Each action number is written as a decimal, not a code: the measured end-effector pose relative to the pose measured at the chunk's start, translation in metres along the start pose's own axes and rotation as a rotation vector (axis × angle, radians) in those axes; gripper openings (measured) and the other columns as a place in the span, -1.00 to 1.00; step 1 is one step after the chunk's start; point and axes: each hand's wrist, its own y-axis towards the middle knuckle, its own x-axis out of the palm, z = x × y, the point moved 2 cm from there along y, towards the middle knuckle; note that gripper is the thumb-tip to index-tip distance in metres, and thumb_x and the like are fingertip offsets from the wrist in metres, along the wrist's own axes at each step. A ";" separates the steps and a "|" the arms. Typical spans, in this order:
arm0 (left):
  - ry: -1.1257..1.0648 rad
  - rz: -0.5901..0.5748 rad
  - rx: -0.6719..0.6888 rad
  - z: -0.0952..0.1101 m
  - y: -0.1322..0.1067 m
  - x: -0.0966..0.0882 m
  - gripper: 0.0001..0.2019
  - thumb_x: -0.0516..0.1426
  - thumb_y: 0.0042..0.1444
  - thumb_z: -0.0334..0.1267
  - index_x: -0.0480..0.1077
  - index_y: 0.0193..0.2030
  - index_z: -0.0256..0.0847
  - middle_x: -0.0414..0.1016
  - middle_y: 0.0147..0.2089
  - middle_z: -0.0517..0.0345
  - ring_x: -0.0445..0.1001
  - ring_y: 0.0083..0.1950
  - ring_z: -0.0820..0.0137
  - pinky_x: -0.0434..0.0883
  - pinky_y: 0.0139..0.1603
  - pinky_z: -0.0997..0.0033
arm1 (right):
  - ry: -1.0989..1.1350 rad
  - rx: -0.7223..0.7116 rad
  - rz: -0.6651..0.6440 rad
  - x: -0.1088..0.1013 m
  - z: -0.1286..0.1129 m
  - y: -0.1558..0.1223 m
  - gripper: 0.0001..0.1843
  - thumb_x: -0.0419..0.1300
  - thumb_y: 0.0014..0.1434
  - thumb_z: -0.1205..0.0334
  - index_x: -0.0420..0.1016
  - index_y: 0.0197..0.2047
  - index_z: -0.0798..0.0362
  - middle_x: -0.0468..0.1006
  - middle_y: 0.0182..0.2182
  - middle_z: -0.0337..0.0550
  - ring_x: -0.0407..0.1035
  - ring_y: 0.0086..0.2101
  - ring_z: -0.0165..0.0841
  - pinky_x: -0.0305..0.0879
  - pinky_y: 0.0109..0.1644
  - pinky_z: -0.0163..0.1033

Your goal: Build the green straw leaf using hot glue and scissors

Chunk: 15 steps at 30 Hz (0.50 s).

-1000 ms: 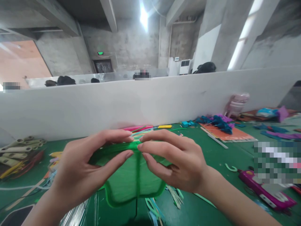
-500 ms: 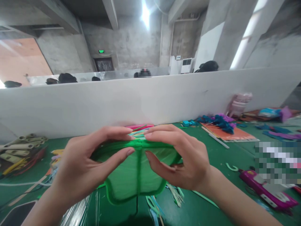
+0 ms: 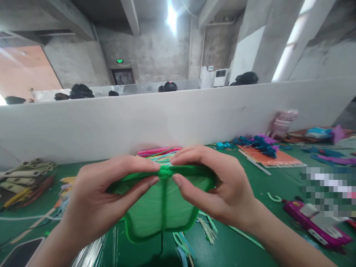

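Between my two hands is a sheer green leaf-shaped craft piece (image 3: 146, 218). It has a fuzzy pipe-cleaner-like border, a darker middle rib and a thin dark stem below. My left hand (image 3: 101, 194) pinches its upper edge just left of the rib, thumb underneath and fingers on top. On the other side, my right hand (image 3: 219, 181) curls around the right part of that edge, its thumb and fingertips close to the rib. Fingers cover both outer ends of the edge. Behind it lie thin coloured strips (image 3: 168, 157) and a pink packet (image 3: 147, 152).
A purple power strip or glue-gun-like device (image 3: 317, 226) lies at right. Rolled tubes (image 3: 25, 172) are piled at left, and clear strands (image 3: 90, 250) at front left. An orange sheet (image 3: 278, 157) bears blue and purple pieces. A white partition (image 3: 125, 122) borders the green table (image 3: 236, 256).
My left fingertips have come down onto the edge near the rib. My right hand has shifted slightly, and the green piece has tilted a little, showing more of the pink packet behind.
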 end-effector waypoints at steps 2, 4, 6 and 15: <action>-0.010 -0.010 0.009 0.002 0.000 0.000 -0.79 0.28 0.22 -0.29 0.56 -0.06 0.13 0.70 -0.14 0.43 0.67 -0.21 0.47 0.64 -0.09 0.48 | 0.030 0.110 -0.041 -0.001 -0.002 0.002 -0.88 0.34 0.15 0.32 0.59 -0.19 0.04 0.71 -0.27 -0.19 0.61 -0.27 -0.34 0.58 -0.06 -0.21; -0.012 -0.018 0.025 0.004 0.000 0.001 -0.79 0.27 0.22 -0.31 0.56 -0.06 0.12 0.70 -0.13 0.44 0.67 -0.19 0.49 0.63 -0.06 0.51 | 0.044 0.168 -0.061 -0.002 -0.003 0.004 -0.90 0.36 0.13 0.32 0.61 -0.23 0.05 0.71 -0.31 -0.19 0.60 -0.31 -0.35 0.58 -0.09 -0.23; -0.020 -0.017 0.045 0.007 0.000 0.001 -0.79 0.27 0.23 -0.33 0.57 -0.07 0.10 0.70 -0.12 0.43 0.67 -0.18 0.50 0.62 -0.06 0.53 | 0.060 0.206 -0.062 -0.001 -0.004 0.004 -0.92 0.37 0.12 0.32 0.62 -0.25 0.05 0.71 -0.32 -0.20 0.60 -0.33 -0.36 0.57 -0.10 -0.24; 0.031 0.011 0.008 0.007 -0.002 -0.004 -0.75 0.30 0.18 -0.28 0.57 -0.01 0.07 0.71 -0.12 0.37 0.69 -0.21 0.45 0.63 -0.08 0.52 | 0.182 0.181 -0.075 -0.003 -0.005 0.005 -0.85 0.35 0.17 0.35 0.62 -0.15 0.08 0.71 -0.21 -0.21 0.59 -0.18 -0.41 0.53 -0.03 -0.32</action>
